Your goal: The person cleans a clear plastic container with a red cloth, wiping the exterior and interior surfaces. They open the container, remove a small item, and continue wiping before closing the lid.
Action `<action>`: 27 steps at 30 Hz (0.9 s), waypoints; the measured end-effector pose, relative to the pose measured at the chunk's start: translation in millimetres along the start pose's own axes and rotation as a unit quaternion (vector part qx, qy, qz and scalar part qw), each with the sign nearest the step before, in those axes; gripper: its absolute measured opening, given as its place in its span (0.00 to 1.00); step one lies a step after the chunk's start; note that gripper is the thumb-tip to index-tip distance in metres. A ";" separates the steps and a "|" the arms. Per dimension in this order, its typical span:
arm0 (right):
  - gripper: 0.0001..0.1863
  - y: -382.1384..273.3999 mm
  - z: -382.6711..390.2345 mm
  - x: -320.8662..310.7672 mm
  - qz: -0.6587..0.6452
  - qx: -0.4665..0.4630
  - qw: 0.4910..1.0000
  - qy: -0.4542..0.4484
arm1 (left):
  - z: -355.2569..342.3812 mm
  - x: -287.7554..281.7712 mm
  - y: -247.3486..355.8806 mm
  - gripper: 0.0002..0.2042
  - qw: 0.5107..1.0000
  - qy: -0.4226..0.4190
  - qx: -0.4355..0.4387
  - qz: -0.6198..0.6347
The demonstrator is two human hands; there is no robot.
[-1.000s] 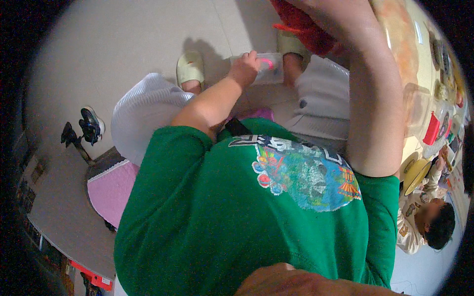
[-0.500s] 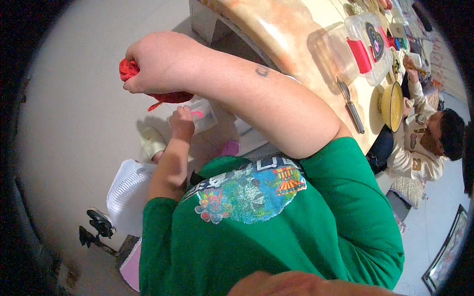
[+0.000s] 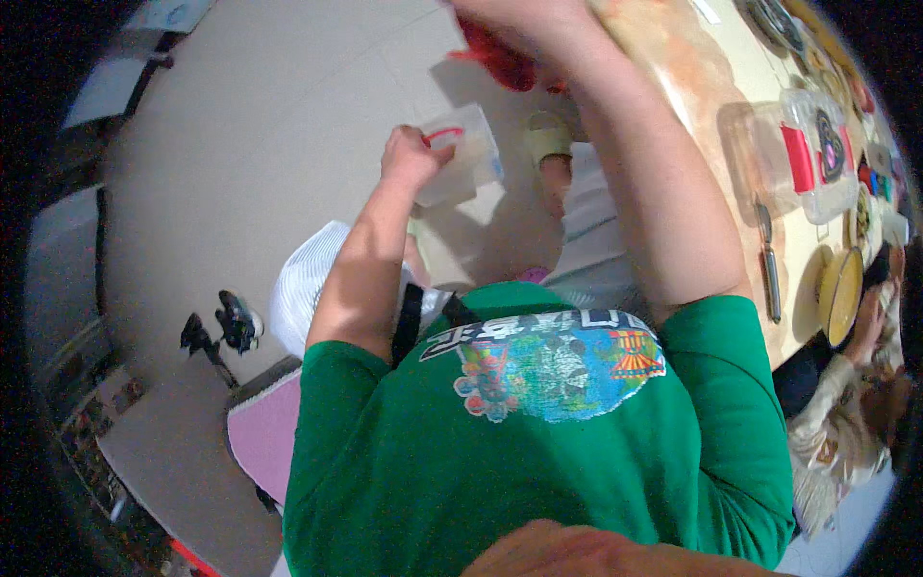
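My left hand (image 3: 415,159) is closed at the edge of a translucent plastic box (image 3: 471,159), held above the floor. A curved red-pink strip (image 3: 444,132) shows on the box beside my fingers; I cannot tell whether it is a handle. My right hand (image 3: 514,14) is raised at the top of the view, partly cut off and blurred. Red yarn (image 3: 500,62) hangs under its closed fingers, with a loose piece sticking out to the left.
To the right stands a table (image 3: 673,58) bearing a knife (image 3: 767,264), a yellow bowl (image 3: 842,296) and a clear plastic box (image 3: 827,197) with a red band. A co-worker's sleeve (image 3: 827,409) shows beyond. A pink-seated chair (image 3: 264,433) is at lower left.
My right hand has swung up and to the right with the red yarn. My left hand, with the plastic box, appears farther up and right. The whole view has shifted.
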State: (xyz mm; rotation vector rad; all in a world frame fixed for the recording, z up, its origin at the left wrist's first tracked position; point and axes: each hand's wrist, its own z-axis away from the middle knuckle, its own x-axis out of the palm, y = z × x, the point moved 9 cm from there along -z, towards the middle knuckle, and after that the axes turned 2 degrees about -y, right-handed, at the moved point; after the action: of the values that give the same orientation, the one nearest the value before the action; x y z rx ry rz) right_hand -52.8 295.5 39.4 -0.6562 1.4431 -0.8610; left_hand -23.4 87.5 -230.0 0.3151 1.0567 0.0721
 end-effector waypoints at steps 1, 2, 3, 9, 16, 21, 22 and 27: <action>0.20 0.0 2.7 -11.2 -0.035 -0.013 0.999 0.033 | -7.3 -18.2 -6.9 0.31 0.999 -0.035 -0.022 0.034; 0.20 9.2 -4.5 -15.0 -0.069 -0.011 0.996 0.047 | -14.1 -42.1 -15.1 0.30 0.998 0.003 -0.026 0.063; 0.20 19.3 -14.8 -15.9 -0.102 -0.009 0.993 0.060 | -18.4 -65.2 -26.0 0.30 0.995 0.042 -0.030 0.091; 0.13 29.3 -29.9 -22.8 -0.225 -0.049 0.966 0.119 | 0.0 -155.5 -59.5 0.29 0.885 0.122 -0.050 0.447; 0.19 0.0 -9.8 -7.2 -0.234 -0.053 0.966 0.091 | 13.0 -181.7 -58.2 0.30 0.628 0.120 0.041 0.768; 0.23 -1.7 -8.8 7.1 -0.133 -0.105 0.981 0.098 | 19.5 -195.8 -19.0 0.34 0.611 0.108 0.088 0.780; 0.22 -4.7 -6.2 9.6 -0.087 -0.107 0.986 0.095 | 18.3 -193.2 -14.4 0.35 0.623 0.092 0.105 0.769; 0.23 9.2 -13.2 24.4 -0.174 0.008 0.985 -0.004 | 31.2 -203.0 -8.3 0.43 0.709 0.106 0.136 0.684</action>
State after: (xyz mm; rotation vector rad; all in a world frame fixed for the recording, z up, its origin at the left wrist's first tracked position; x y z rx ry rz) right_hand -66.7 282.2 17.4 -0.9159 1.3319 -1.1379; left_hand -97.4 30.4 -47.0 1.3543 0.8391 1.3373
